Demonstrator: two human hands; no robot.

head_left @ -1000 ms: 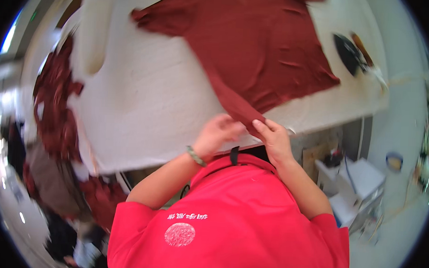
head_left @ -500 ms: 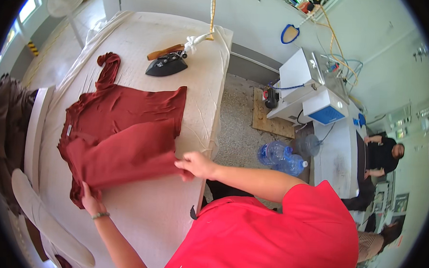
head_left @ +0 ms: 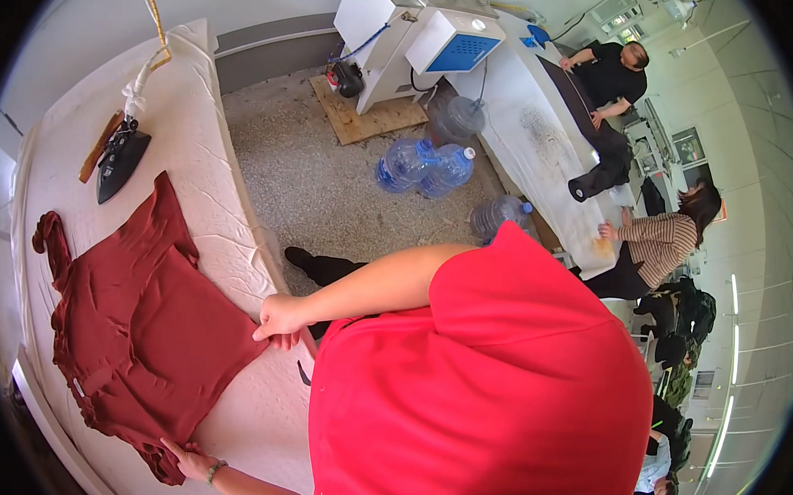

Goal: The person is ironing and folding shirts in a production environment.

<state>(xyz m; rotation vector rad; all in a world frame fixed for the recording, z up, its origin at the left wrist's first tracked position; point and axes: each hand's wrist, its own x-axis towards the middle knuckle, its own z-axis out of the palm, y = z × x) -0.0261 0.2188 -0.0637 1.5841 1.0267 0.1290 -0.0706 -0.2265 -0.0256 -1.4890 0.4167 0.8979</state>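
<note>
A dark red top (head_left: 155, 324) lies spread on a table covered in white cloth (head_left: 247, 455), its gathered edge and a small label toward the left. My right hand (head_left: 283, 320) is closed in a pinch on the top's corner, at the table's near edge. At the top's lower end, my left hand (head_left: 190, 461) rests on the fabric with its index finger stretched out; its other fingers are partly hidden. Beyond the top stands a black iron (head_left: 123, 163) with a wooden handle, joined to a hanging hose.
On the floor to the right are large blue water bottles (head_left: 405, 165) and a white machine (head_left: 371, 40) by a wooden board (head_left: 367, 116). Past them, two people work along another white-covered table (head_left: 532, 134), one in black (head_left: 612, 75), one in stripes (head_left: 657, 243).
My view has swung to the right. The flap of the top that was lifted and folded over now lies flat. My right hand still pinches the fabric, while my left hand's fingers have straightened.
</note>
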